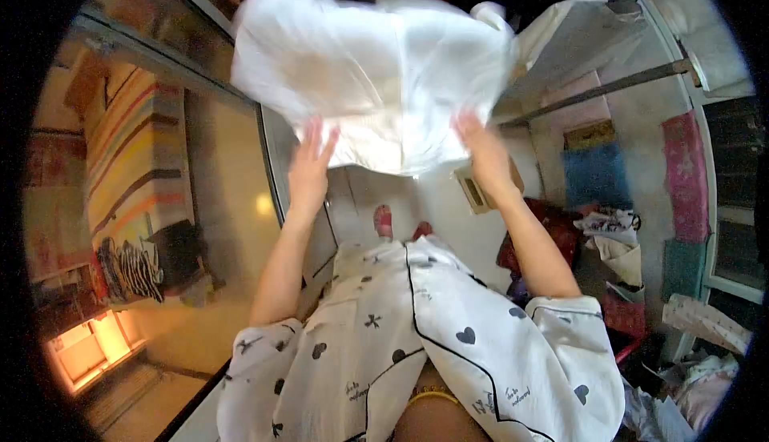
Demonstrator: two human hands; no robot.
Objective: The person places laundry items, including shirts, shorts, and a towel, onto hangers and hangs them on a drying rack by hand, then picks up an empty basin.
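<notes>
A white garment (360, 66) billows in the air ahead of me, its upper edge smeared by motion. A seam runs down its middle, but its exact kind cannot be made out. On its near left edge is my left hand (311, 168), fingers over the cloth and thumb hidden. My right hand (487, 158) grips the near right edge, its fingertips blurred against the fabric. Both forearms reach forward, and the garment spans the gap between the hands.
A glass panel (232, 178) stands along my left, with striped cloth (140, 154) seen through it. On the right are a rail (609, 88), a blue cloth (597, 174), a pink cloth (685, 178) and a pile of fabric (705, 394). The pale floor (432, 210) lies below.
</notes>
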